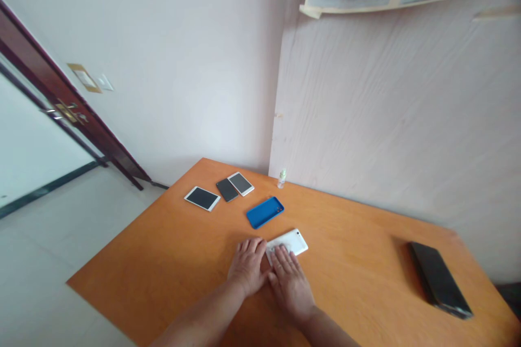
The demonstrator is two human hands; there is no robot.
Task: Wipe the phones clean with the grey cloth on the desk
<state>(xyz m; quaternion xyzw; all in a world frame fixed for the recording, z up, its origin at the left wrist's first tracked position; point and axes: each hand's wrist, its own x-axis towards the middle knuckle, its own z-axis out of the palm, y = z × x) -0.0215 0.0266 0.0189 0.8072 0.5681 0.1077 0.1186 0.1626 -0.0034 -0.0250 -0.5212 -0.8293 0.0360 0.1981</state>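
Observation:
A white phone lies back up on the wooden table, its camera at the far right corner. My left hand is at the phone's left end, with thumb and index finger against the edge and the other fingers bent over the table. Across the phone's back lies my right hand, fingers stretched out and close together. Something whitish shows by its fingertips, too unclear to name. Just beyond is an empty blue phone case, inner side up.
Farther back lie a white-framed tablet, a dark phone and a white-framed phone partly over it. A small spray bottle stands by the wall. At right rests a black case-like object on the table.

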